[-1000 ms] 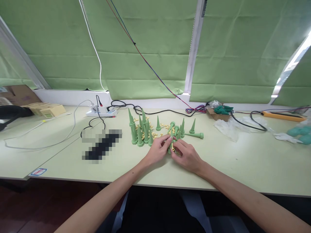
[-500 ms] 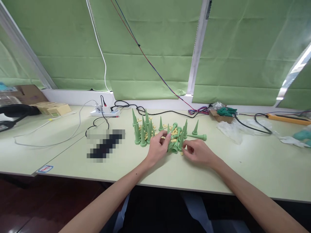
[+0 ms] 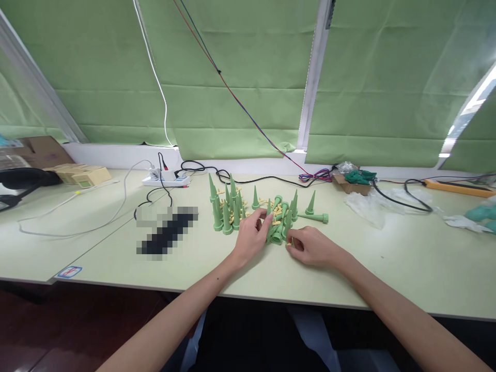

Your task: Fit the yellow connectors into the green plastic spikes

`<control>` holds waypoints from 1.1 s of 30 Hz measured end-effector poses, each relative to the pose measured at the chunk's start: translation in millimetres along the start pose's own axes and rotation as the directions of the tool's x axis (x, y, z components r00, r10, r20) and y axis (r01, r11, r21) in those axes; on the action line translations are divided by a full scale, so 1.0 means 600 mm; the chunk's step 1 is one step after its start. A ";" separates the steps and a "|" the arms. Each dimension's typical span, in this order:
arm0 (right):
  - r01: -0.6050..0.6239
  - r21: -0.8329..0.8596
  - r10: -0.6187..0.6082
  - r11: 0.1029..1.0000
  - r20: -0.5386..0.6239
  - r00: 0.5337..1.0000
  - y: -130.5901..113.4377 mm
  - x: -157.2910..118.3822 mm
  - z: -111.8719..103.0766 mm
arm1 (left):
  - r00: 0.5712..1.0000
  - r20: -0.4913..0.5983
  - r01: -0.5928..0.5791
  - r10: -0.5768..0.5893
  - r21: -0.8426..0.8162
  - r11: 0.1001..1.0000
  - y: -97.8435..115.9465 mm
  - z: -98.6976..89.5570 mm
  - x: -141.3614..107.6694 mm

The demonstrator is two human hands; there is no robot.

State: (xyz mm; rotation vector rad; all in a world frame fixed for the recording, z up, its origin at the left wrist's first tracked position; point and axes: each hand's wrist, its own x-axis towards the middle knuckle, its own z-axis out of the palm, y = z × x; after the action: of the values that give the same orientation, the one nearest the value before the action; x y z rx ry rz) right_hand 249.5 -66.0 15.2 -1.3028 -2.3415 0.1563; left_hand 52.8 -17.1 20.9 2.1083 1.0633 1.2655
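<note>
My left hand (image 3: 252, 232) is closed around a green plastic cone-shaped spike (image 3: 268, 207), held with its tip up. At the table surface my right hand (image 3: 310, 245) has thumb and forefinger pinched on a small yellow peg (image 3: 289, 244), mostly covered by the fingers. Just beyond it stands another green spike (image 3: 288, 223). Between the hands lies a heap of small yellow pieces (image 3: 277, 208) mixed with green spikes lying on their sides. A group of upright green spikes (image 3: 227, 219) stands left of my left hand. One spike (image 3: 313, 218) lies flat to the right.
Behind the heap, a black cable (image 3: 267, 179) runs along the wall to a white power strip (image 3: 166, 181). A blurred-out dark object (image 3: 168, 232) lies at the left. Toward the right are a small cardboard box (image 3: 352, 186) with green bags and crumpled clear plastic (image 3: 366, 206).
My right hand has shifted slightly left and down, from beside the standing spike to the small yellow peg on the table. My left hand keeps its grip on the spike.
</note>
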 end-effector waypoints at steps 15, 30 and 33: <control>0.016 0.257 0.024 0.966 -0.151 0.988 0.002 0.006 0.003 | 0.999 0.042 -0.004 0.001 0.079 0.997 -0.004 0.002 0.001; 0.088 0.306 0.025 0.948 -0.347 0.938 -0.007 0.009 -0.002 | 0.995 0.089 0.030 -0.041 0.120 0.992 -0.003 0.000 0.003; 0.083 0.293 0.029 0.953 -0.359 0.933 -0.007 0.010 -0.001 | 0.995 0.084 0.045 -0.051 0.071 0.996 -0.003 -0.002 0.003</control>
State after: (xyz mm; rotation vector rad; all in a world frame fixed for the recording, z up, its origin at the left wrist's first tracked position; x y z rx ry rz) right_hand 243.9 -63.6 19.3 -1.0459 -1.9333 0.2372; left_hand 51.9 -14.7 21.2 2.1540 1.1287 1.1201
